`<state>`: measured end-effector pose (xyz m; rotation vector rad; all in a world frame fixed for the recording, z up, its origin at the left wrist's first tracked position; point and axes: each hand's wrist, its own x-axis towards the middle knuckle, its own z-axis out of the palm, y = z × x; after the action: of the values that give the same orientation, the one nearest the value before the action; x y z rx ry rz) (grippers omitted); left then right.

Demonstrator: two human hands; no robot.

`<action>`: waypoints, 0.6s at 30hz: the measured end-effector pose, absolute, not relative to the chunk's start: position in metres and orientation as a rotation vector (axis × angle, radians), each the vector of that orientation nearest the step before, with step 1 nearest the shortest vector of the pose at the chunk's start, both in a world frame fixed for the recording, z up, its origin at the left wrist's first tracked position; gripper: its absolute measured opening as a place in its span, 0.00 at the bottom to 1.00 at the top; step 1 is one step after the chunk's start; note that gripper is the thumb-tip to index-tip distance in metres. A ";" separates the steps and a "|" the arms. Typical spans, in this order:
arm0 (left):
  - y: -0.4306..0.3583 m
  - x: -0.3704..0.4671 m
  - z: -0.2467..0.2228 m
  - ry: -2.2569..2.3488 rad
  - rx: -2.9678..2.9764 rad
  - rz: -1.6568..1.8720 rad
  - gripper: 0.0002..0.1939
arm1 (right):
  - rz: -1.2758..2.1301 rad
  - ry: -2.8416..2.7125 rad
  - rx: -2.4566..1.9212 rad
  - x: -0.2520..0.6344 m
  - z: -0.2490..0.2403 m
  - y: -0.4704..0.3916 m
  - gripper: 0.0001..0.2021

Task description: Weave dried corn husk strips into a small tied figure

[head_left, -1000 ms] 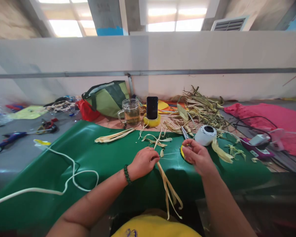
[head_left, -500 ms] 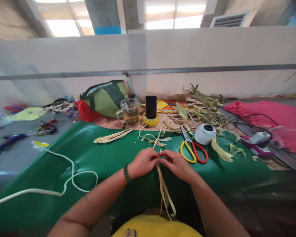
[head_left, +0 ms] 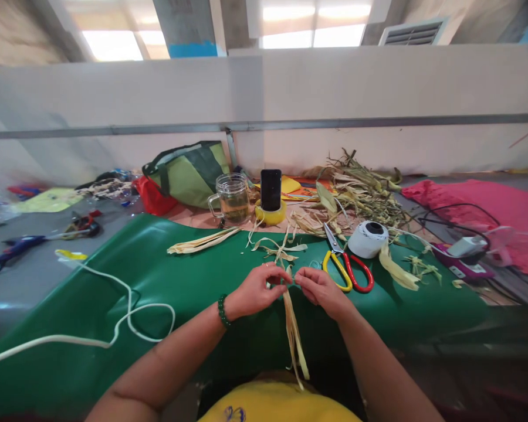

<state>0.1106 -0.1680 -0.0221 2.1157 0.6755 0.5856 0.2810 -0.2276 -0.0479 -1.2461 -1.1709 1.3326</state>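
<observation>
My left hand (head_left: 264,287), with a green bead bracelet at the wrist, is closed on a bundle of dried husk strips (head_left: 293,334). Pale ends stick out above the fingers, and long strips hang down toward my yellow shirt. Just to the right, my right hand (head_left: 319,289) is pinched closed, slightly apart from the bundle; whatever is between its fingertips is too small to make out. Scissors (head_left: 347,266) with one yellow and one red handle lie partly open beyond it. Loose husk strips (head_left: 279,251) lie past my left hand.
A green mat (head_left: 193,281) covers the table. Behind it stand a glass mug (head_left: 232,202), a phone (head_left: 271,190) in a yellow tape roll (head_left: 271,215) and a dried husk pile (head_left: 361,193). A white spool (head_left: 368,241) sits right; a white cable (head_left: 127,316) curls left.
My hands have drawn apart from fingertips meeting at the bundle to a small gap. The right hand has shifted rightward, while the left stays on the husk strips.
</observation>
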 end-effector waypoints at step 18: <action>-0.179 0.115 -0.039 0.815 2.530 0.837 0.05 | 1.255 -1.332 -1.291 0.283 -0.040 -0.234 0.19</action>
<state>0.1147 -0.1794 -0.0387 2.5297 0.8153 0.8374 0.2831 -0.2341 -0.0402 -1.2911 -1.3324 1.2551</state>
